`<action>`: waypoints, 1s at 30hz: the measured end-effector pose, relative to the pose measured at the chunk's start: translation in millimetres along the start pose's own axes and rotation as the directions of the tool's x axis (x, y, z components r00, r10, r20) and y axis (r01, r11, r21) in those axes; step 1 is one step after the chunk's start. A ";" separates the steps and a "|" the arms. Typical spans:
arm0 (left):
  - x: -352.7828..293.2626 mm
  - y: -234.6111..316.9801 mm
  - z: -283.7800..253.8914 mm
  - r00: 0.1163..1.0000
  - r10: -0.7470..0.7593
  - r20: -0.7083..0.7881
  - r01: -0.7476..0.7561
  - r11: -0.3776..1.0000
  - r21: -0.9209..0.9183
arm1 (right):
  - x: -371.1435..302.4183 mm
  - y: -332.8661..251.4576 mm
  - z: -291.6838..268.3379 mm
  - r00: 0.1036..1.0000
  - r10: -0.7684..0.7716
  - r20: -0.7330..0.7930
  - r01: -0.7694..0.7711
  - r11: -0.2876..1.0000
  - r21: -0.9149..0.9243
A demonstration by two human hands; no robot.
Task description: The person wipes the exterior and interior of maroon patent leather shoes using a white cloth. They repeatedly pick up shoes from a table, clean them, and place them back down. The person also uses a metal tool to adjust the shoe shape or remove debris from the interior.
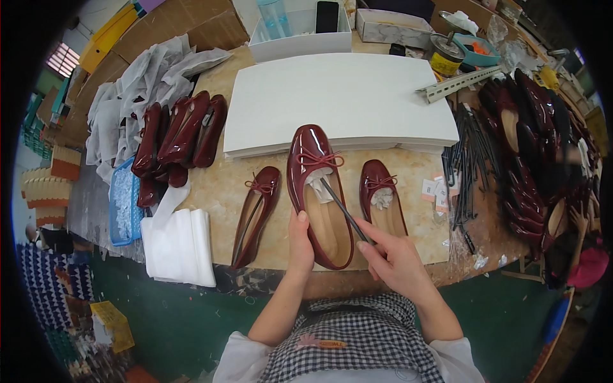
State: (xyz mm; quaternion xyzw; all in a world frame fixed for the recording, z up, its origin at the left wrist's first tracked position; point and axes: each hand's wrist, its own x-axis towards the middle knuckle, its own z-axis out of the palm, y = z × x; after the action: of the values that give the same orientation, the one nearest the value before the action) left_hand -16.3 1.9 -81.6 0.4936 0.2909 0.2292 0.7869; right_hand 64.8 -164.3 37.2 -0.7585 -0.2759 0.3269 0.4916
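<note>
Burgundy flat shoe [321, 225] is clasped by left fingers [299, 225], while right fingers [377, 235] pinch a dark rod [345, 213].

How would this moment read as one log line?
left hand: holds burgundy shoe; right hand: grips dark rod, angled into shoe; beyond: white stack

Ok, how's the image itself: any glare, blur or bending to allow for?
Head view: bright reflections on the held shoe's glossy toe; head view: left hand and right hand look reasonably sharp; head view: the table's front edge bows, with black corners; head view: small things near the left rim look soft.
</note>
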 end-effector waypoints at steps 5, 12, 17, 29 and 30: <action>-6.0 -1.7 -8.8 0.996 0.024 0.081 -0.026 0.999 0.026 | 9.4 -3.0 3.8 0.999 -0.013 -0.029 0.010 0.995 -0.101; -20.1 -4.0 3.5 0.992 0.115 0.050 -0.117 0.993 0.035 | 4.8 -7.3 19.0 0.970 -0.164 -0.182 0.143 0.982 -0.124; -31.0 -27.8 10.7 0.993 0.111 0.039 -0.111 0.994 0.019 | 21.5 9.5 37.9 0.782 -0.487 -0.388 0.323 0.850 -0.417; -9.6 60.5 7.0 0.851 0.490 0.186 -0.316 0.198 0.928 | 7.5 142.6 -154.5 0.594 -0.290 -0.750 -0.420 0.683 -0.598; -6.4 52.6 24.8 0.868 0.397 0.299 -0.404 0.213 0.890 | 15.1 167.0 -164.5 0.619 -0.192 -0.761 -0.536 0.605 -0.589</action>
State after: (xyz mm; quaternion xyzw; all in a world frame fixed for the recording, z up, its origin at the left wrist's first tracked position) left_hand -7.8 3.2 -23.7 0.9101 0.2286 0.2128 0.2723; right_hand 216.8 -307.0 -71.0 -0.9792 -0.0684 -0.1275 0.1423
